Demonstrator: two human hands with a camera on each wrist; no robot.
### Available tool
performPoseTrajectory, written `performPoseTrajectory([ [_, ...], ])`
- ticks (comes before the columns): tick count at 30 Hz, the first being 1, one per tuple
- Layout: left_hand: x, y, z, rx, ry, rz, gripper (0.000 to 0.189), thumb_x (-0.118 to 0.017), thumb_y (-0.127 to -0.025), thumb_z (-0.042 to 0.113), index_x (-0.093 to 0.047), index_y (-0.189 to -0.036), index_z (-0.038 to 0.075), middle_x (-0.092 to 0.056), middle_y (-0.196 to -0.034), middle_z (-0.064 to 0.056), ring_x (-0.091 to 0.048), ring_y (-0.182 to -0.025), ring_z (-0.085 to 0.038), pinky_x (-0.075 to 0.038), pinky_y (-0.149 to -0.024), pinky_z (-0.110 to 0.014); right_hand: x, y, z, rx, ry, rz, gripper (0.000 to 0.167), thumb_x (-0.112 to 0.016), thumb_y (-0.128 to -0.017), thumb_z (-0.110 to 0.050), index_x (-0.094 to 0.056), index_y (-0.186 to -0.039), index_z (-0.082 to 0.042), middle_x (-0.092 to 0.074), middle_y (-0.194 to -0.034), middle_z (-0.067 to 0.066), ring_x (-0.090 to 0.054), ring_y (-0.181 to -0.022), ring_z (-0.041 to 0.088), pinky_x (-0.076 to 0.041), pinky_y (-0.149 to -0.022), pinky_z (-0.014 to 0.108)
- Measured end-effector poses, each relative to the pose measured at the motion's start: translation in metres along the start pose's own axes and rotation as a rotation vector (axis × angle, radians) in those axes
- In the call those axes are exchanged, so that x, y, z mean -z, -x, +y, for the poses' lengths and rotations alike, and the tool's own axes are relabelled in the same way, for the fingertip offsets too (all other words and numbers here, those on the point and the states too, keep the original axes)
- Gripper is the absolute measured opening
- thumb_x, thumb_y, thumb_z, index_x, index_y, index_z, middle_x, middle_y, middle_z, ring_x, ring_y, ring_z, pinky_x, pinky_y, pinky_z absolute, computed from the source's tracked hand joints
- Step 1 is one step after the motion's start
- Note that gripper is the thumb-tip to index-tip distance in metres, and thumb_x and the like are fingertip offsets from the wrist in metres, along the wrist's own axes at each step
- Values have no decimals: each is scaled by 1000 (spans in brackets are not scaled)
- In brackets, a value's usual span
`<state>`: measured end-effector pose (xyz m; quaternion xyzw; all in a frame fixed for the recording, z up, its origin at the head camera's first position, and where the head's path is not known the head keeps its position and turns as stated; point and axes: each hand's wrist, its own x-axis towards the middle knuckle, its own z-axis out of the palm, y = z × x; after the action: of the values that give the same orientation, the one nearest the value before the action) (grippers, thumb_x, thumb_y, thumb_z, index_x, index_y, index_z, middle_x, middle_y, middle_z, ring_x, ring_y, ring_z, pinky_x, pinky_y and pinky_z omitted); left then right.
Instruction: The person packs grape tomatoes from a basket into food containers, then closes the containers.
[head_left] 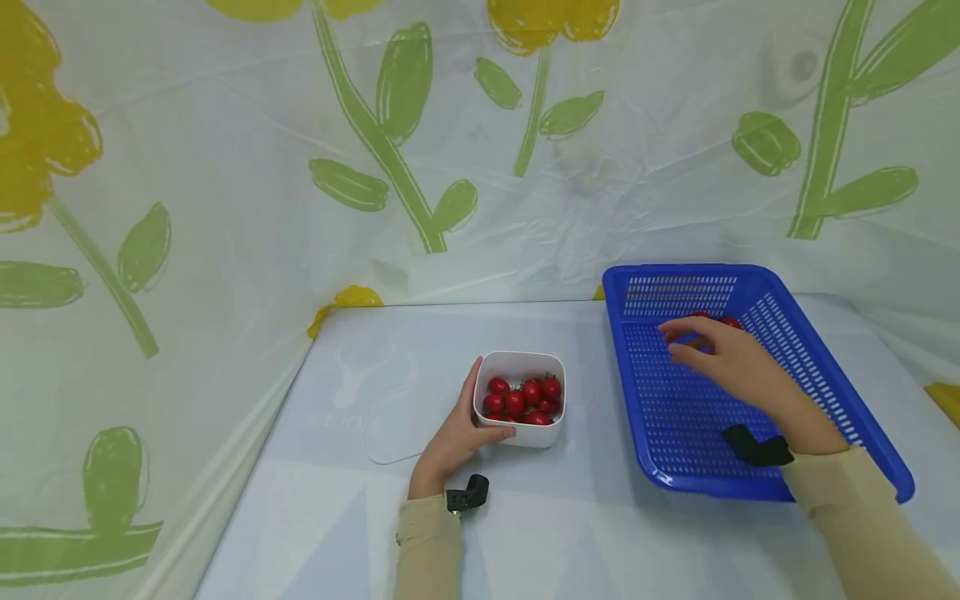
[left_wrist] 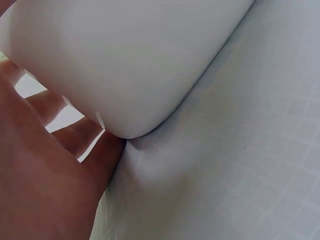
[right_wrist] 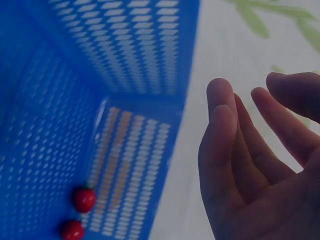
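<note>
My left hand [head_left: 453, 433] grips a square white container [head_left: 536, 437] on the table, thumb along its front and fingers along its left side. Inside it lie several small red cherry tomatoes [head_left: 514, 403], some with green stems. The left wrist view shows the fingers against the white container's wall [left_wrist: 135, 65]. Over the blue basket [head_left: 630, 408] hovers my right hand [head_left: 738, 364], its fingers loosely bent and parted from the thumb. Nothing shows between these fingers in the right wrist view. Two cherry tomatoes [right_wrist: 84, 199] sit at the basket's slotted wall, partly behind the hand in the head view.
A thin, clear, rounded-square outline, like a lid [head_left: 405, 425], lies on the table left of the container. Behind the table hangs a white curtain [head_left: 247, 167] with yellow flowers and green leaves. The basket's raised rim [head_left: 626, 375] stands right of the container.
</note>
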<state>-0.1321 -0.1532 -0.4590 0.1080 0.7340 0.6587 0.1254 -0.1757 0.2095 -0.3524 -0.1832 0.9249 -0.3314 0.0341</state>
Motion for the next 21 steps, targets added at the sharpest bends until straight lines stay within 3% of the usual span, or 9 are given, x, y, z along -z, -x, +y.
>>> performPoseTrajectory([
  [7, 0, -9, -18, 12, -20, 37, 103, -78, -68, 26, -7, -140, 43, -23, -140, 10, -21, -128, -17, -25, -100, -46, 11, -14, 44, -101, -17, -82, 39, -49, -92, -28, -47, -124, -6, -52, -116, 17, -57, -93, 29, -50, -69, 34],
  [12, -1, -13, -24, 5, -55, 57, 103, -78, -67, 31, -6, -138, 47, -23, -140, 12, -22, -128, -16, -25, -100, -46, 19, -21, 67, -143, -98, -97, 40, -47, -93, -24, -45, -126, -1, -49, -118, 22, -56, -94, 35, -50, -70, 37],
  [17, -2, -13, -15, 30, -43, 51, 103, -79, -66, 30, -6, -139, 46, -22, -141, 9, -22, -128, -17, -26, -100, -45, 25, -31, 92, -244, -119, -113, 44, -46, -93, -18, -38, -130, 4, -40, -124, 30, -51, -99, 40, -48, -75, 44],
  [21, -3, -9, -1, 33, -23, 39, 104, -77, -69, 23, -5, -142, 37, -21, -143, 3, -20, -130, -22, -24, -101, -46, 28, -40, 112, -305, -128, -125, 47, -46, -90, -8, -31, -132, 7, -34, -125, 34, -51, -99, 43, -49, -74, 43],
])
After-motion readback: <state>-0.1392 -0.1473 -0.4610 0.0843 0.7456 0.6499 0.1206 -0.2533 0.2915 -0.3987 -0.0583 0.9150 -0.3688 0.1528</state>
